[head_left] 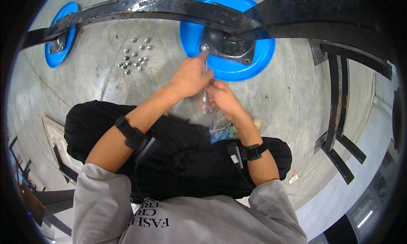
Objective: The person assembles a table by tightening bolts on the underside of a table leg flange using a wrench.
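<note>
A silver wrench (206, 100) runs toward me from a bolt (204, 48) at the near left corner of a black mounting plate (231, 49). This plate lies on a round blue disc (231, 73) with a raised rim. My left hand (191, 76) is closed around the upper part of the wrench, its forefinger reaching the bolt. Lower down, my right hand (222, 97) has its fingers curled on the wrench's shaft, slightly smeared by motion. The wrench's open jaw hangs below them. Whether its far end sits on the bolt is hidden by my left fingers.
Several shiny nuts (135, 54) lie scattered on the concrete floor to the left. A black metal beam (152, 10) arches across the far side, past another blue disc (62, 19). At the right stands a black frame leg (338, 99). One loose metal piece (268, 97) lies right of my hands.
</note>
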`<state>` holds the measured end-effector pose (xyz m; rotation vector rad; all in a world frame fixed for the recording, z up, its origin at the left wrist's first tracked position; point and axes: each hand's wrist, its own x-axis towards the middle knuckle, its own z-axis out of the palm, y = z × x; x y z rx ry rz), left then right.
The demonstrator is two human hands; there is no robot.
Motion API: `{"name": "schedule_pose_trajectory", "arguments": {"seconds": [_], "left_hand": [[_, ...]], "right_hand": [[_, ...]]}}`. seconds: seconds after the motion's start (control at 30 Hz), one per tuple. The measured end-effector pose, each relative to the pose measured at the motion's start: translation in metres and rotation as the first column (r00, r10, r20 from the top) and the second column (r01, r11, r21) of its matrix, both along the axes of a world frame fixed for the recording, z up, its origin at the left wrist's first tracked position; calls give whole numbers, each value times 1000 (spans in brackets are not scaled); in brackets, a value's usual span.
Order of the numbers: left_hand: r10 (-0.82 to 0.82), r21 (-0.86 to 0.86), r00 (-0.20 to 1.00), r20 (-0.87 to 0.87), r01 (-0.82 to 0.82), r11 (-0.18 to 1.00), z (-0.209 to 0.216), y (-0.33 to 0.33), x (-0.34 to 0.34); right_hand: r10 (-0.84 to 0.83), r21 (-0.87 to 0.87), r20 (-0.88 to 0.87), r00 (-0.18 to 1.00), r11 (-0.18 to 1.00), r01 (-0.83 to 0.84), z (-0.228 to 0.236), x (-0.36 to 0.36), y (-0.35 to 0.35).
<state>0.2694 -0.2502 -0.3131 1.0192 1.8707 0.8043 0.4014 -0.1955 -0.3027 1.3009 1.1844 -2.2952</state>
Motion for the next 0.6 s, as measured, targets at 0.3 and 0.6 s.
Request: {"name": "schedule_pose_trajectory", "arguments": {"seconds": [0.3, 0.6], "left_hand": [[-134, -172, 982, -133, 110, 979, 8, 0, -2], [-137, 11, 991, 12, 137, 991, -7, 0, 2]], "right_hand": [[25, 63, -82, 996, 998, -20, -12, 1, -7], [215, 751, 195, 957, 595, -287, 7, 31, 67]]}}
